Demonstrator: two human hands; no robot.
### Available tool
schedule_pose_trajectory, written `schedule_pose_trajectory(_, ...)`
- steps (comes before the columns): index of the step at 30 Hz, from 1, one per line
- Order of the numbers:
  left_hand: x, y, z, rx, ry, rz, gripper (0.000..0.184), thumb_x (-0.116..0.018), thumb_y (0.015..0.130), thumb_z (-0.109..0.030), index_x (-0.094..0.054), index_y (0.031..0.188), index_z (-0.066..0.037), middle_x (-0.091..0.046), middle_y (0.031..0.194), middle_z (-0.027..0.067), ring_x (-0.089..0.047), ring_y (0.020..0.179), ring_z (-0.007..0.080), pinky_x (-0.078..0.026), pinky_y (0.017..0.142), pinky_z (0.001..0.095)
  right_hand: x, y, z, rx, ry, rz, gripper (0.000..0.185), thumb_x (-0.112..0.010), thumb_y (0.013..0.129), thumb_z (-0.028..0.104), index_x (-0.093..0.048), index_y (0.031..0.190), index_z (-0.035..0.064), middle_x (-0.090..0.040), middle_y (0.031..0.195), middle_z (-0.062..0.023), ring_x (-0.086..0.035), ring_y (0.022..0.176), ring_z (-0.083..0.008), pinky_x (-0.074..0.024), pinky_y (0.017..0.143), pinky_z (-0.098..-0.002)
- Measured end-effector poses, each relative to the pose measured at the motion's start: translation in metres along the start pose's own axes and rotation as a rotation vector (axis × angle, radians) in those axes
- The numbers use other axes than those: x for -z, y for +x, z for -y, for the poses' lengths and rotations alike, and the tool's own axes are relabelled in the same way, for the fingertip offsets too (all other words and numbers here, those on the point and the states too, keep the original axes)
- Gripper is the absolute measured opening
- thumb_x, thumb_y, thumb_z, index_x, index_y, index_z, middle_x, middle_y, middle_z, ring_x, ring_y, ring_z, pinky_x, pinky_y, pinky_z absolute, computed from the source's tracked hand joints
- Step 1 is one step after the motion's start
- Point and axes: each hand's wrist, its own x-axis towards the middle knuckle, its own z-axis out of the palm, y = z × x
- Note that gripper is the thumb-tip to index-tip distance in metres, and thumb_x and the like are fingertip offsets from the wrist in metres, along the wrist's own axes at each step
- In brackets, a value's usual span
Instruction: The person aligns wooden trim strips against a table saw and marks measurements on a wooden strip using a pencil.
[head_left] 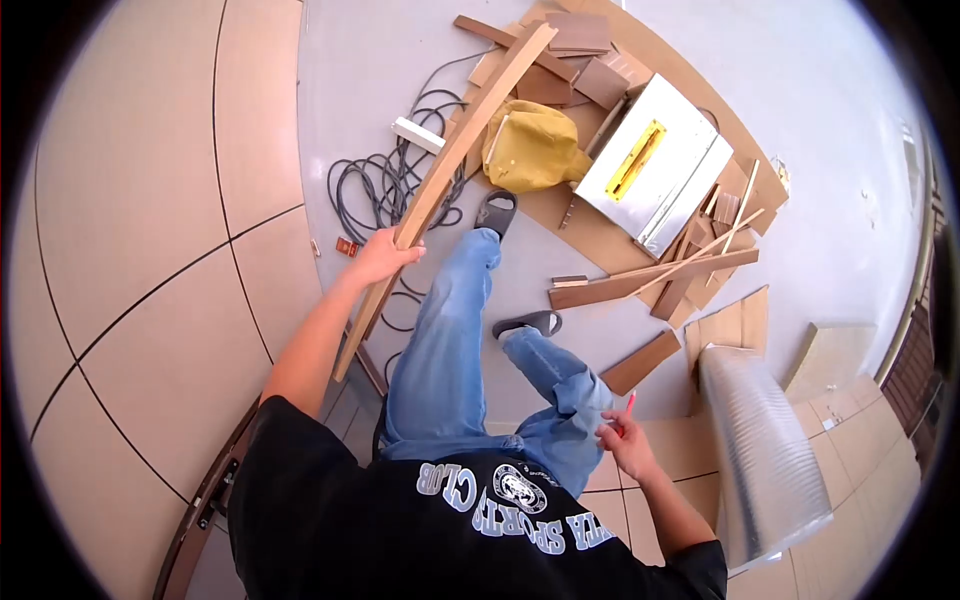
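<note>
From the head camera, the metal box (pixel 668 165) with the yellow strip is a good thing to measure from. The long plank (pixel 478 125) is to the left of the box, on the far side of the yellow bag (pixel 535 145). The left hand (pixel 385 255) is wrapped around it, lower down than the box. The right hand (pixel 628 445) is straight below the box, near the knee, and pinches a red pen (pixel 631 402).

Only one hand has the plank, so it could tip or twist if that grip gets loose. Its top end sits near the wood bits (pixel 580 35) above and left of the box, so a swing could knock them. The black cord (pixel 370 185) lies in loops left of the box, past the plank, and could catch a foot. The pen could drop if the fingers slip.

I can't tell if the plank's low end touches anything. The tiles (pixel 140 200), far left of the box, may leave less room for turning it. Below the box, a board (pixel 655 278) and thin sticks (pixel 745 205) have edges that could trip someone. Grey floor (pixel 830 150) shows right of the box, so that side looks roomier.
</note>
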Motion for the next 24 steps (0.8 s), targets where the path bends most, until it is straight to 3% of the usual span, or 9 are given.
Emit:
schedule_pose_trajectory(2, 0.021, 0.115, 0.049, -0.055, 0.212, -0.06, 0.042, -0.082, 0.088, -0.031, -0.073, 0.118, -0.003, -0.075, 0.094, 0.0099, -0.069, 0.086, 0.0166, -0.055, 0.081, 0.0354, 0.097, 0.117, 0.053, 0.215, -0.379, -0.382, 0.039, -0.066, 0.103, 0.021, -0.058, 0.134, -0.0014, -0.072, 0.108, -0.0107, -0.068, 0.099, -0.0219, -0.0541, 0.09, -0.0343)
schedule_pose_trajectory(5, 0.022, 0.242, 0.089, 0.059, 0.283, -0.094, 0.049, -0.086, 0.083, -0.034, -0.072, 0.116, 0.0, -0.073, 0.09, 0.015, -0.068, 0.082, 0.0221, -0.055, 0.079, 0.0373, 0.262, 0.3, 0.152, 0.647, -0.371, -0.729, 0.042, -0.062, 0.106, 0.024, -0.055, 0.14, -0.0002, -0.067, 0.13, -0.0137, -0.063, 0.119, -0.0225, -0.0484, 0.103, -0.0352)
schedule_pose_trajectory(9, 0.001, 0.358, 0.15, 0.033, 0.376, -0.143, 0.055, -0.085, 0.083, -0.038, -0.07, 0.119, 0.002, -0.075, 0.099, 0.0191, -0.072, 0.09, 0.0283, -0.055, 0.086, 0.0397, 0.434, 0.467, 0.277, 0.697, -0.632, -1.186, 0.069, -0.052, 0.106, 0.053, -0.05, 0.152, 0.0014, -0.06, 0.147, -0.0185, -0.058, 0.135, -0.0318, -0.0431, 0.113, -0.0399)
schedule_pose_trajectory(15, -0.021, 0.425, 0.216, -0.024, 0.453, -0.231, 0.064, -0.082, 0.089, -0.041, -0.065, 0.133, 0.002, -0.073, 0.114, 0.0224, -0.069, 0.104, 0.0327, -0.051, 0.097, 0.04, 0.509, 0.608, 0.334, 0.695, -0.611, -1.12, 0.071, -0.052, 0.105, 0.056, -0.056, 0.147, -0.001, -0.065, 0.141, -0.0188, -0.059, 0.132, -0.0311, -0.0409, 0.114, -0.0365)
schedule_pose_trajectory(18, -0.023, 0.422, 0.241, -0.05, 0.449, -0.258, 0.068, -0.082, 0.088, -0.043, -0.063, 0.135, 0.002, -0.07, 0.111, 0.0228, -0.068, 0.103, 0.0354, -0.051, 0.096, 0.0418, 0.492, 0.618, 0.341, 0.539, -0.163, -0.752, 0.065, -0.052, 0.106, 0.052, -0.06, 0.146, 0.0017, -0.064, 0.142, -0.0151, -0.061, 0.126, -0.0234, -0.0438, 0.112, -0.034)
schedule_pose_trajectory(19, -0.025, 0.415, 0.239, -0.062, 0.474, -0.288, 0.069, -0.081, 0.088, -0.045, -0.062, 0.137, -0.001, -0.067, 0.108, 0.0234, -0.066, 0.101, 0.0372, -0.051, 0.095, 0.0439, 0.489, 0.613, 0.344, 0.374, 0.052, -0.607, 0.064, -0.048, 0.108, 0.052, -0.056, 0.152, 0.0054, -0.061, 0.147, -0.0137, -0.054, 0.136, -0.0263, -0.0403, 0.116, -0.0343)
schedule_pose_trajectory(20, -0.028, 0.431, 0.266, -0.224, 0.529, -0.386, 0.067, -0.08, 0.089, -0.047, -0.063, 0.13, 0.003, -0.066, 0.108, 0.0245, -0.065, 0.101, 0.0393, -0.051, 0.095, 0.0455, 0.487, 0.605, 0.339, 0.374, 0.03, -0.605, 0.064, -0.048, 0.108, 0.052, -0.056, 0.152, 0.0054, -0.061, 0.147, -0.0137, -0.054, 0.136, -0.0263, -0.0403, 0.116, -0.0343)
schedule_pose_trajectory(22, -0.026, 0.409, 0.235, -0.13, 0.484, -0.399, 0.061, -0.078, 0.091, -0.046, -0.065, 0.124, 0.004, -0.07, 0.109, 0.0266, -0.069, 0.104, 0.0406, -0.054, 0.093, 0.0461, 0.516, 0.609, 0.338, 0.551, -0.204, -0.598, 0.06, -0.047, 0.11, 0.046, -0.056, 0.15, 0.0028, -0.064, 0.143, -0.0144, -0.06, 0.127, -0.0228, -0.0435, 0.112, -0.0331)
schedule_pose_trajectory(24, -0.005, 0.4, 0.227, -0.043, 0.472, -0.438, 0.063, -0.078, 0.091, -0.047, -0.064, 0.125, 0.004, -0.07, 0.111, 0.0263, -0.069, 0.106, 0.0403, -0.054, 0.094, 0.0465, 0.499, 0.601, 0.345, 0.426, -0.256, -0.628, 0.062, -0.044, 0.11, 0.048, -0.055, 0.151, 0.0023, -0.064, 0.142, -0.0143, -0.06, 0.127, -0.0226, -0.0437, 0.112, -0.0326)
